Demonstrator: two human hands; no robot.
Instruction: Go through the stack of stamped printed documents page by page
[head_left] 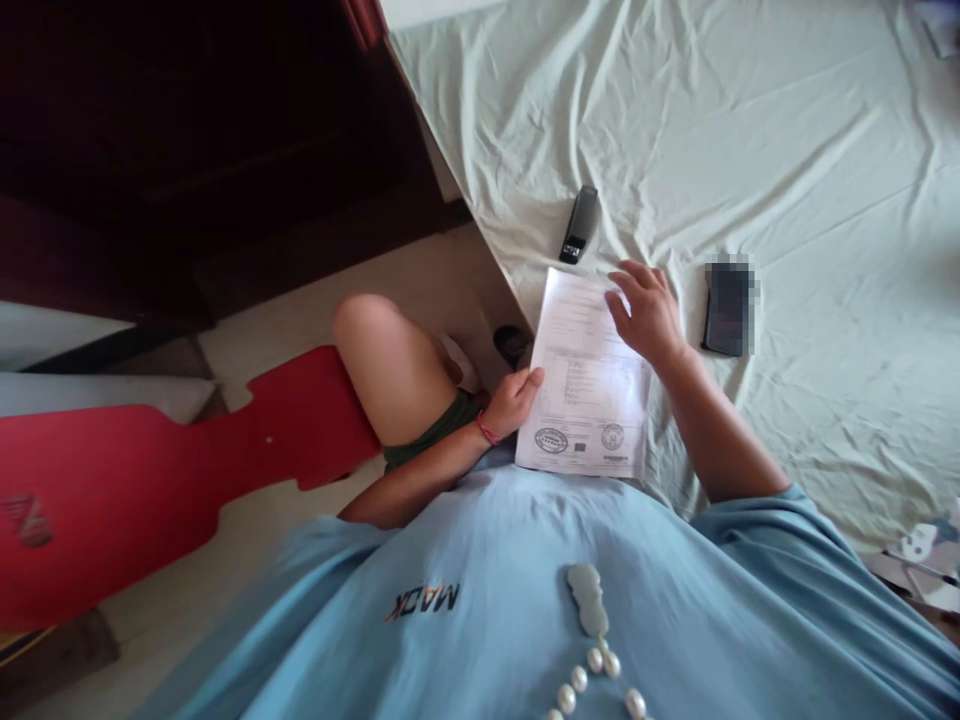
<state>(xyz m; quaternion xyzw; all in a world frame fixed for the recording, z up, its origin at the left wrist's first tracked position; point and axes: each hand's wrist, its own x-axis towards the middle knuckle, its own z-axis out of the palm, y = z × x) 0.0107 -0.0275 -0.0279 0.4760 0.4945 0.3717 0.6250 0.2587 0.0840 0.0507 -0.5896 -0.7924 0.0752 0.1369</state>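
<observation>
A printed paper document [592,375] with round and oval stamps near its lower edge lies in front of my torso, partly over the edge of the cloth-covered surface. My left hand [517,398] pinches its left edge, thumb on top and fingers hidden underneath. Over the upper right part of the paper is my right hand [646,310], its fingers slightly bent and apart, holding nothing; whether the fingertips touch the sheet I cannot tell. A black stapler [580,225] rests on the cloth just beyond the paper's top edge.
A pale green wrinkled cloth [787,180] covers the surface ahead and to the right. On it, right of my right hand, lies a dark phone [729,308], partly pixelated. A red board-like object [277,420] is at the left, beside my bare knee [375,320]. Dark furniture [187,120] stands behind.
</observation>
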